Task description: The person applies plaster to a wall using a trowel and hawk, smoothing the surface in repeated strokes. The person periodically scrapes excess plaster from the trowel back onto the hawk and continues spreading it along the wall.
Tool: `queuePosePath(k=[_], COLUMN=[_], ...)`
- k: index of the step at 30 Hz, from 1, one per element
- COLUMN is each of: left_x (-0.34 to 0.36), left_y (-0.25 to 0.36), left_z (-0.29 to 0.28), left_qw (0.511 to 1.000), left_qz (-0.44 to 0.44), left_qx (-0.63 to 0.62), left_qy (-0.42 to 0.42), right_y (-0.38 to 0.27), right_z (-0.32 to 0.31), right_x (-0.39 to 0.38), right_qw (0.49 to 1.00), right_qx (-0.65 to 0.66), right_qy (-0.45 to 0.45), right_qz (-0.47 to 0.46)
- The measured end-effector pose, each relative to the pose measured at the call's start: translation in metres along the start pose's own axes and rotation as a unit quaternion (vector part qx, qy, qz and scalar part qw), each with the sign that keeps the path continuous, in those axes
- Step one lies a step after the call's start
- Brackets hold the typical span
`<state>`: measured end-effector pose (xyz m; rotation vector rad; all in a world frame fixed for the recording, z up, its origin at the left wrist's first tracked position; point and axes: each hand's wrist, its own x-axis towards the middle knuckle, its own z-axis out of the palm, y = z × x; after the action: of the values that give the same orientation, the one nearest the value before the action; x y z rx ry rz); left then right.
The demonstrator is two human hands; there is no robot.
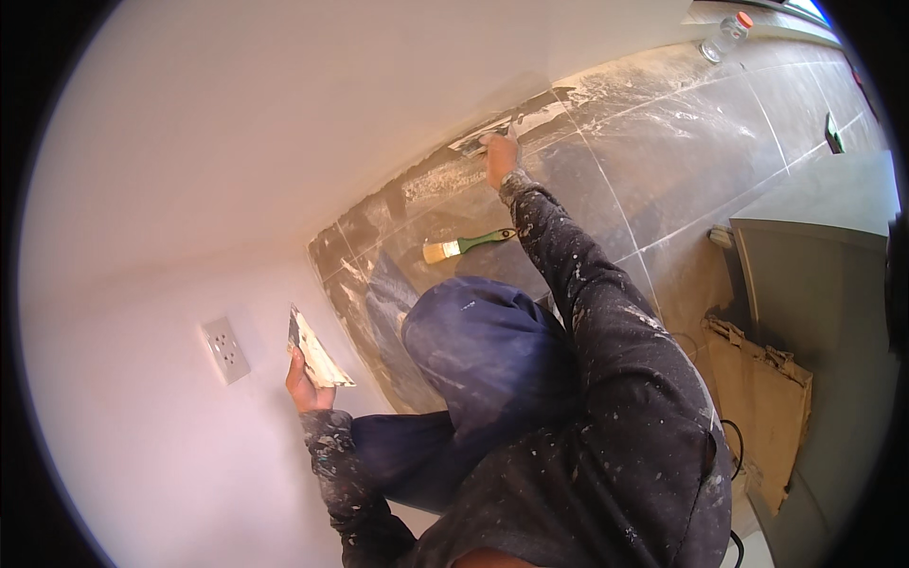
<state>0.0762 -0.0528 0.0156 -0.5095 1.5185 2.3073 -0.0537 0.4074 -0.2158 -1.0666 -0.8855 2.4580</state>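
Note:
At the lower left, my left hand [308, 388] is closed around a wide putty knife [317, 355], its tapering blade coated with cream-white filler. My right arm reaches far forward. The right hand [501, 157] grips a flat scraper [471, 145] low at the foot of the white wall [284, 123], where the wall meets the floor; fingers partly hide this tool. White smears run along that floor edge. Between my knee and the right forearm, a paintbrush [469, 244] with a green handle and pale bristles lies on the tiles.
Grey, dusty floor tiles [682, 170] with light joints stretch ahead. A clear bottle [726, 38] with an orange cap stands at the far right. To the right are a grey cabinet-like panel [814, 275] and torn cardboard [757, 407]. A power outlet [225, 349] is on the left wall.

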Motion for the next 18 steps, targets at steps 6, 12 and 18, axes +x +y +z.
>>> queuePosePath(k=[6, 12, 18], left_x=[0.001, 0.0, 0.002], left_y=[0.0, 0.0, 0.002], left_z=[0.005, 0.005, 0.003], left_qw=[1.0, 1.0, 1.0], left_qz=[-0.001, 0.002, -0.006], left_qx=[0.001, 0.0, -0.008], left_qy=[-0.005, 0.002, -0.015], right_y=[0.012, 0.058, -0.013], right_z=[-0.023, -0.042, 0.006], right_x=[0.056, 0.117, 0.036], right_qw=[0.998, 0.934, 0.73], right_qx=[0.043, -0.211, -0.604], right_qy=[-0.013, -0.055, -0.066], right_qz=[-0.032, -0.281, -0.313])
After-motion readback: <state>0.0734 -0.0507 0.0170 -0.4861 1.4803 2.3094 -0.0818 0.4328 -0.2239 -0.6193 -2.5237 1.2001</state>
